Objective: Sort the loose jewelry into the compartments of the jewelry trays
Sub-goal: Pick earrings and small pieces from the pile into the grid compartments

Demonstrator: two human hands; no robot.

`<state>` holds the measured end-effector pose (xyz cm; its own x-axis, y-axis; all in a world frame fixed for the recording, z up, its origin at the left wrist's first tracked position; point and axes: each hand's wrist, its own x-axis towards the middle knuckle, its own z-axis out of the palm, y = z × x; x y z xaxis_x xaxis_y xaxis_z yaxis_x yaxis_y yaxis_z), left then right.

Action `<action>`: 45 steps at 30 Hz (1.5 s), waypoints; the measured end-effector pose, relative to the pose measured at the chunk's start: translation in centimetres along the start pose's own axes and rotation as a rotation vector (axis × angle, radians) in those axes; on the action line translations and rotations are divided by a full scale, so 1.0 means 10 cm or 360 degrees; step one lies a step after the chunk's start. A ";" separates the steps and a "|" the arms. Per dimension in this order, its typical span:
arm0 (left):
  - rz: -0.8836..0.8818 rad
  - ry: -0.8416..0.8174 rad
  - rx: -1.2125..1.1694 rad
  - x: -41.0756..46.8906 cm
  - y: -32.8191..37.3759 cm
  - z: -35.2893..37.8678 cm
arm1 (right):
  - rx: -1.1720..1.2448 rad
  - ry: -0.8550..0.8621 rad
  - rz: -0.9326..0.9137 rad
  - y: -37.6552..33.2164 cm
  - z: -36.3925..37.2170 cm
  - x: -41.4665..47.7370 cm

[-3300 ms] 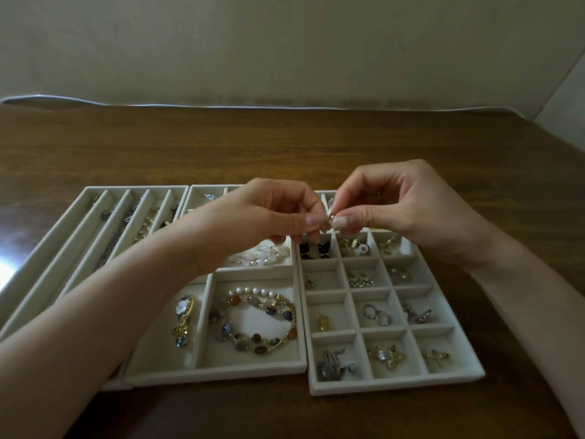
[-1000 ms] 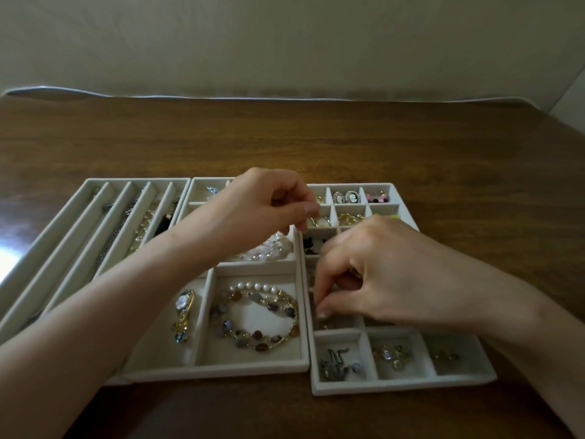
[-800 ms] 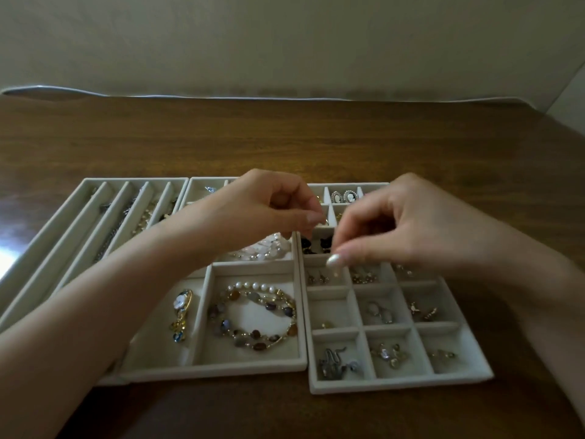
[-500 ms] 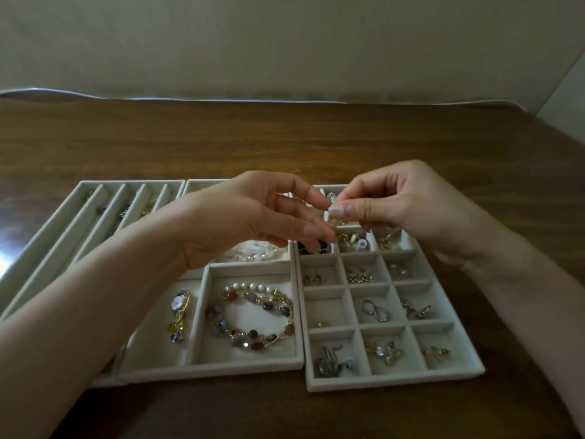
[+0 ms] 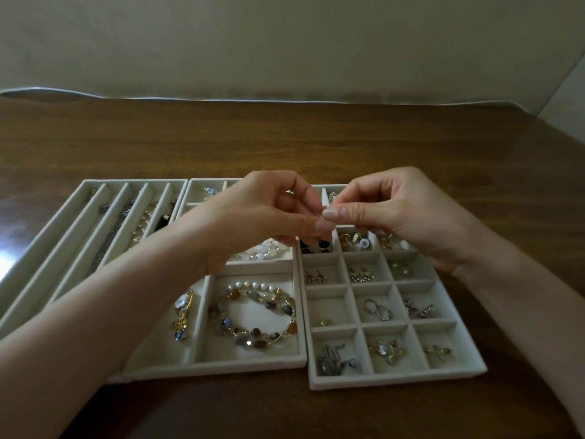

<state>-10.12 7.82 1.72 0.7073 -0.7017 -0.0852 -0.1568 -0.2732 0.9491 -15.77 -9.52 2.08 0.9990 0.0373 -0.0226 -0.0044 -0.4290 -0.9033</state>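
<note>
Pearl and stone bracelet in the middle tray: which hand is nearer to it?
Left. The left hand is just beyond the pearl and stone bracelet, over the middle tray; the right hand is farther right, above the grid tray.

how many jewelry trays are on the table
3. The long-slot tray at far left, the middle tray holding the bead bracelet, the grid tray at right. Another may lie hidden under the middle one.

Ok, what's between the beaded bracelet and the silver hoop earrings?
Head view: the two trays' adjoining walls, then one compartment holding just a small gold piece.
</note>
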 end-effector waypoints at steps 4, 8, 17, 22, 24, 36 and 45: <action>0.0067 0.0106 0.0138 0.02 -0.02 -0.05 | -0.0361 -0.0118 -0.0147 -0.04 -0.08 -0.05; 0.0081 0.0145 0.0207 0.03 -0.04 -0.08 | -0.0644 -0.0719 -0.0219 -0.10 -0.01 -0.17; 0.0093 0.0158 0.0222 0.05 -0.05 -0.06 | -0.1028 -0.0804 -0.0354 -0.10 0.14 -0.20; 0.0093 0.0159 0.0243 0.05 -0.06 -0.06 | -0.0988 -0.0834 -0.0387 -0.09 0.17 -0.21; 0.0088 0.0161 0.0254 0.06 -0.06 -0.06 | -0.0963 -0.0839 -0.0396 -0.09 0.17 -0.20; 0.0092 0.0173 0.0229 0.04 -0.03 -0.07 | -0.0765 -0.0555 -0.0402 -0.10 -0.02 -0.18; 0.0068 0.0036 0.0319 0.01 0.02 -0.09 | -0.0407 -0.0441 -0.0206 -0.11 -0.14 -0.14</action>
<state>-9.50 8.31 2.16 0.7120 -0.7012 -0.0372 -0.3194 -0.3705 0.8722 -17.14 -10.39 3.73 0.9408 0.3332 -0.0617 0.1669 -0.6141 -0.7714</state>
